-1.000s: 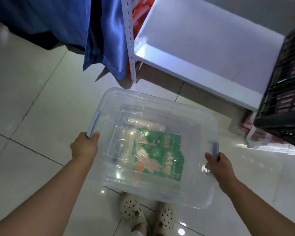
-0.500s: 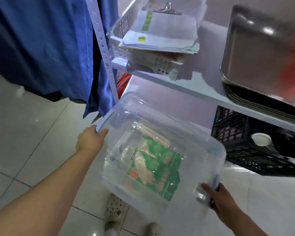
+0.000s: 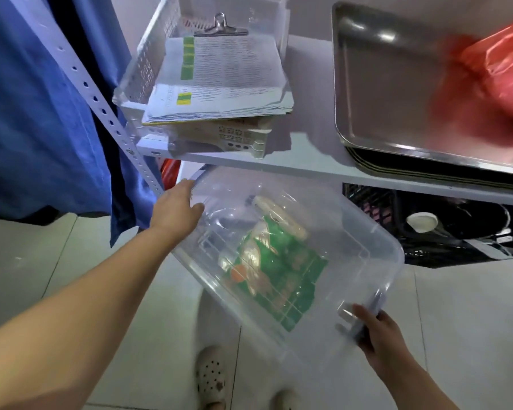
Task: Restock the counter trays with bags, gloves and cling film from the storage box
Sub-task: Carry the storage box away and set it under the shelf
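I carry a clear plastic storage box (image 3: 365,253) with a lid, tilted, its far left end just under the white shelf edge. Inside lies a green printed packet (image 3: 282,279) and a pale roll (image 3: 279,214) behind it. My left hand (image 3: 175,211) holds the box's far left end at its grey handle. My right hand (image 3: 376,332) grips the grey handle at the near right end. Both arms reach forward from the bottom of the view.
A white shelf (image 3: 308,170) holds a clear basket (image 3: 148,60) with a clipboard of papers (image 3: 219,75), and stacked steel trays (image 3: 397,93) with a red bag (image 3: 504,75). A black crate (image 3: 427,229) sits below. Blue cloth (image 3: 36,113) hangs left beside a perforated post (image 3: 101,105). My shoes (image 3: 211,377) stand on the tiled floor.
The box has been lifted from low over the floor towards the shelf and turned, its left end now farther up and away. My view has risen to the shelf.
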Demonstrator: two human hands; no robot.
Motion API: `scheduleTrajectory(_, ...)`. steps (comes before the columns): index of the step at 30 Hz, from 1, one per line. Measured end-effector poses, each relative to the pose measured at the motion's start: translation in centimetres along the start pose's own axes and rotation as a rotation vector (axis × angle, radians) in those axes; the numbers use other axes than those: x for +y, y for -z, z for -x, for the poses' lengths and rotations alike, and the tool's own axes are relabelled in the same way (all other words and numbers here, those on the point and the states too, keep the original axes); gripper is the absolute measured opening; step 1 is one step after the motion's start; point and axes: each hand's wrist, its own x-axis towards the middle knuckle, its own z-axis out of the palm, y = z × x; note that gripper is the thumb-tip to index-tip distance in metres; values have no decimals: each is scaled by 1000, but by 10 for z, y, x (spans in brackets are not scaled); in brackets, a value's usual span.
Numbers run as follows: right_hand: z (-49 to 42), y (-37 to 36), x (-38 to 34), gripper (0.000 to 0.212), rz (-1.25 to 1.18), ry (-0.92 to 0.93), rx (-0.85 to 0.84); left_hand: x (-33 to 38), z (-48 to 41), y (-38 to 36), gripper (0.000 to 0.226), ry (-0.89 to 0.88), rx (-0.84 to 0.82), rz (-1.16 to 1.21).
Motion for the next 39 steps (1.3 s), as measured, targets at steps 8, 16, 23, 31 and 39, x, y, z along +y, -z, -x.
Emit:
scheduleTrajectory(8, 16, -37, 1, 6, -165, -55, 110, -14, 50, -16, 61, 131, -41, 206)
scheduleTrajectory(16, 31, -153, 7, 8, -290, -74, 119, -6, 89, -39, 25, 500, -275, 669)
scheduleTrajectory(23, 34, -249, -9, 10, -394, -106, -33, -12, 60, -13, 10, 592, -5, 1055)
scheduleTrajectory(31, 9, -292, -24, 29, -100, 49, -246, -7, -15, -7, 26, 628, 70, 1212)
scheduleTrajectory(39, -21, -273, -25, 13, 149, 129, -190, -7, -55, -24, 25, 683, 100, 1252)
